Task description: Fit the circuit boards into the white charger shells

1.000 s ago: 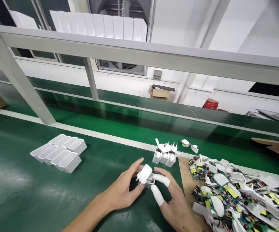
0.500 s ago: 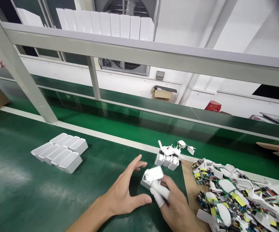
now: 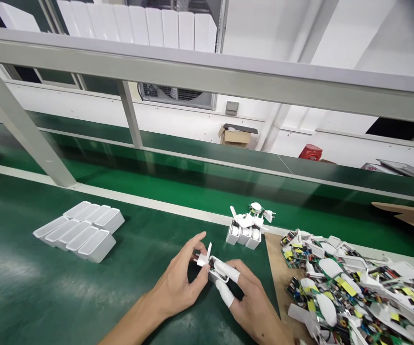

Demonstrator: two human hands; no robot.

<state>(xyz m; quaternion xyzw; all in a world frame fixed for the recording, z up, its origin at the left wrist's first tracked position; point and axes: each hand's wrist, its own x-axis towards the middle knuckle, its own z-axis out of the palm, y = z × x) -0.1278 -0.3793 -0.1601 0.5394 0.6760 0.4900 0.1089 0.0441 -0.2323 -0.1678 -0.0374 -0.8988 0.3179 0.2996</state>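
Observation:
Over the green mat both my hands meet on one small white charger [image 3: 212, 264]. My right hand [image 3: 244, 297], with white finger cots on two fingers, grips the charger's case from the right. My left hand [image 3: 181, 282] pinches the white plug cap at its left end, which stands up tilted from the case. Just beyond them stand a few open white cases [image 3: 243, 235] with loose plug pieces on top.
A heap of green circuit boards and white shells [image 3: 350, 287] lies on brown cardboard at the right. Several empty white cases [image 3: 77, 231] are grouped at the left. A green conveyor belt [image 3: 192, 184] runs behind, under a grey frame beam [image 3: 207, 76].
The left hand, open half a second ago, has closed on the plug cap again. The charger has been turned in my right hand and its cap now stands up.

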